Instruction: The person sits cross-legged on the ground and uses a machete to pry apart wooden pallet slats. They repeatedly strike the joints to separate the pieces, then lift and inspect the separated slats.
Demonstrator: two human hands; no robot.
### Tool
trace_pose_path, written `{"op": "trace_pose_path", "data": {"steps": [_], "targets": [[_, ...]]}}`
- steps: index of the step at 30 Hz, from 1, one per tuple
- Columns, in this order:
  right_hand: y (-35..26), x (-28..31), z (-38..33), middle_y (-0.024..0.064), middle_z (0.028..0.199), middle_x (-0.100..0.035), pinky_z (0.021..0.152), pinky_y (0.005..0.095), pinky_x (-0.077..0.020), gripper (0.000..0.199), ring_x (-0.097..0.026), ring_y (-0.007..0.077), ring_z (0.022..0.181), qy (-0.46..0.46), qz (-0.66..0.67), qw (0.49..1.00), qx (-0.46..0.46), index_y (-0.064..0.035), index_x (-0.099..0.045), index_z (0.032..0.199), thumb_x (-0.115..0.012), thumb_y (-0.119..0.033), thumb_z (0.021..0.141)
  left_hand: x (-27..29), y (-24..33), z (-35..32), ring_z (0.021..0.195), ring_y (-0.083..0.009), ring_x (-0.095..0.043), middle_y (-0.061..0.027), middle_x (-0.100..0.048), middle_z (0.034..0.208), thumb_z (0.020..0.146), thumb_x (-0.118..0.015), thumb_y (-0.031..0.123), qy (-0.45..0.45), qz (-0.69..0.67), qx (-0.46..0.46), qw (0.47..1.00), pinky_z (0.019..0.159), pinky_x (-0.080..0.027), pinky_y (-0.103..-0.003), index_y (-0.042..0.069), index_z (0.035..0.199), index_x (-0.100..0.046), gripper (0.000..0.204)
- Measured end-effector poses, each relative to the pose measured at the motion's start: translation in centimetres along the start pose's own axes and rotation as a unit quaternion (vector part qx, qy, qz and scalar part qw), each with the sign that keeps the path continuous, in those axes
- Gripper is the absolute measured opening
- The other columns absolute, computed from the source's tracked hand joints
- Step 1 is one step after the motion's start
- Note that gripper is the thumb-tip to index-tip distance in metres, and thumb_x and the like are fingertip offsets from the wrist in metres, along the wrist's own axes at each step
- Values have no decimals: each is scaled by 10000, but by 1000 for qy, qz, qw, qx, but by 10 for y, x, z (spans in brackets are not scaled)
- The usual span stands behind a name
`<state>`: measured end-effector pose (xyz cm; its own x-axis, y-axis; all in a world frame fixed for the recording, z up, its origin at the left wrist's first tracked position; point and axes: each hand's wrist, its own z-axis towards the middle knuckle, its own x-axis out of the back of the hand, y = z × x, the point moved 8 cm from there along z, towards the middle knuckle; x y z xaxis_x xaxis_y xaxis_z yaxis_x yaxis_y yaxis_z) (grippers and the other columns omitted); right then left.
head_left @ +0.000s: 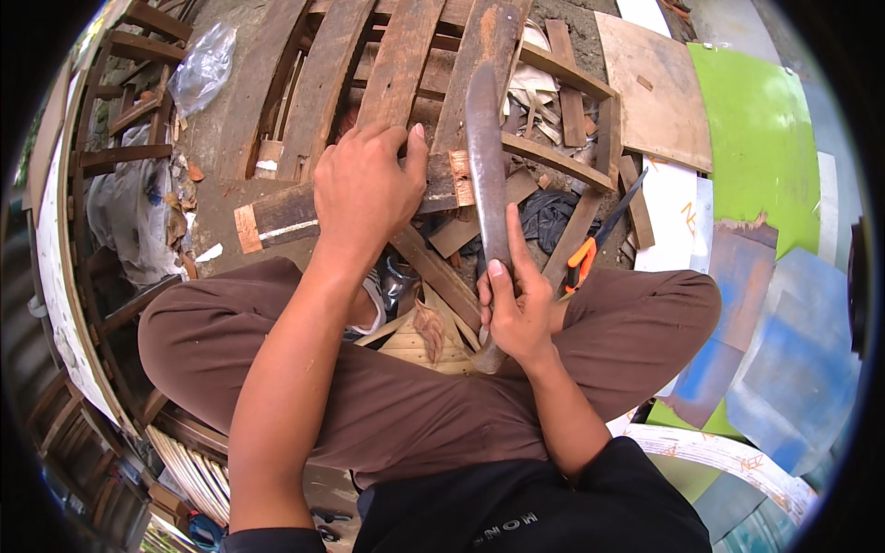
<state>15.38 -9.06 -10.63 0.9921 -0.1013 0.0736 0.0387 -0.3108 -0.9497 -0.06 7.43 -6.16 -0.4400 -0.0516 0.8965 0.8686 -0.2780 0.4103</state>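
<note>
Likely cutting step: your left hand [366,180] curls over the wooden block [286,211], your right hand [521,313] clasps the machete [484,138] beside the block's right end; next stroke calls for left-hand clearance.

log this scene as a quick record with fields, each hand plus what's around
left hand: over the dark wooden piece, fingers curled past its far edge; grip underneath hidden
right hand: holding the machete, blade pointing away from the person
wooden piece: lighter patches at both ends; blade by its right end, contact unclear
ahead: brown wooden slats
right side: orange-handled tool, green sheet
far left: clear plastic bag
</note>
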Motion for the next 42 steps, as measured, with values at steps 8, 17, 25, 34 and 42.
{"op": "trace_pose_path", "data": {"steps": [8,17,25,34,42], "targets": [[0,-2,4,11,685,-538,539,253,-467,671,-504,70,566,78,25,997,3,-130,-203,1739,-459,-74,1121,-1,0,2,871,-407,-701,-166,-718,891,1056,-601,311,-4,12,-2,1000,758,-540,-514,2,878,-746,385],[-2,-2,5,-16,707,-517,498,230,-447,646,-464,48,560,118,78,990,24,-129,-223,1735,-446,-79,1131,-3,-1,0,872,-403,-707,-161,-731,895,1048,-607,313,-9,23,9,1000,765,-546,-513,8,874,-762,383],[-5,7,6,-25,688,-528,485,229,-457,660,-476,45,552,179,115,976,47,-140,-216,1738,-453,-63,1127,1,1,1,869,-403,-704,-157,-732,895,1033,-624,305,12,7,5,1000,769,-546,-518,11,880,-771,363],[-2,12,8,-16,691,-536,502,251,-462,643,-481,42,558,200,146,968,43,-127,-257,1728,-456,-58,1120,-1,1,2,879,-401,-701,-155,-735,906,1029,-629,313,0,23,9,1000,763,-543,-518,17,894,-774,356],[-4,5,12,-21,685,-538,496,228,-459,675,-460,36,543,160,91,982,41,-154,-238,1735,-484,-56,1113,-1,0,2,860,-392,-697,-147,-717,861,1031,-628,309,5,26,11,1000,758,-540,-521,11,848,-751,371]]}}
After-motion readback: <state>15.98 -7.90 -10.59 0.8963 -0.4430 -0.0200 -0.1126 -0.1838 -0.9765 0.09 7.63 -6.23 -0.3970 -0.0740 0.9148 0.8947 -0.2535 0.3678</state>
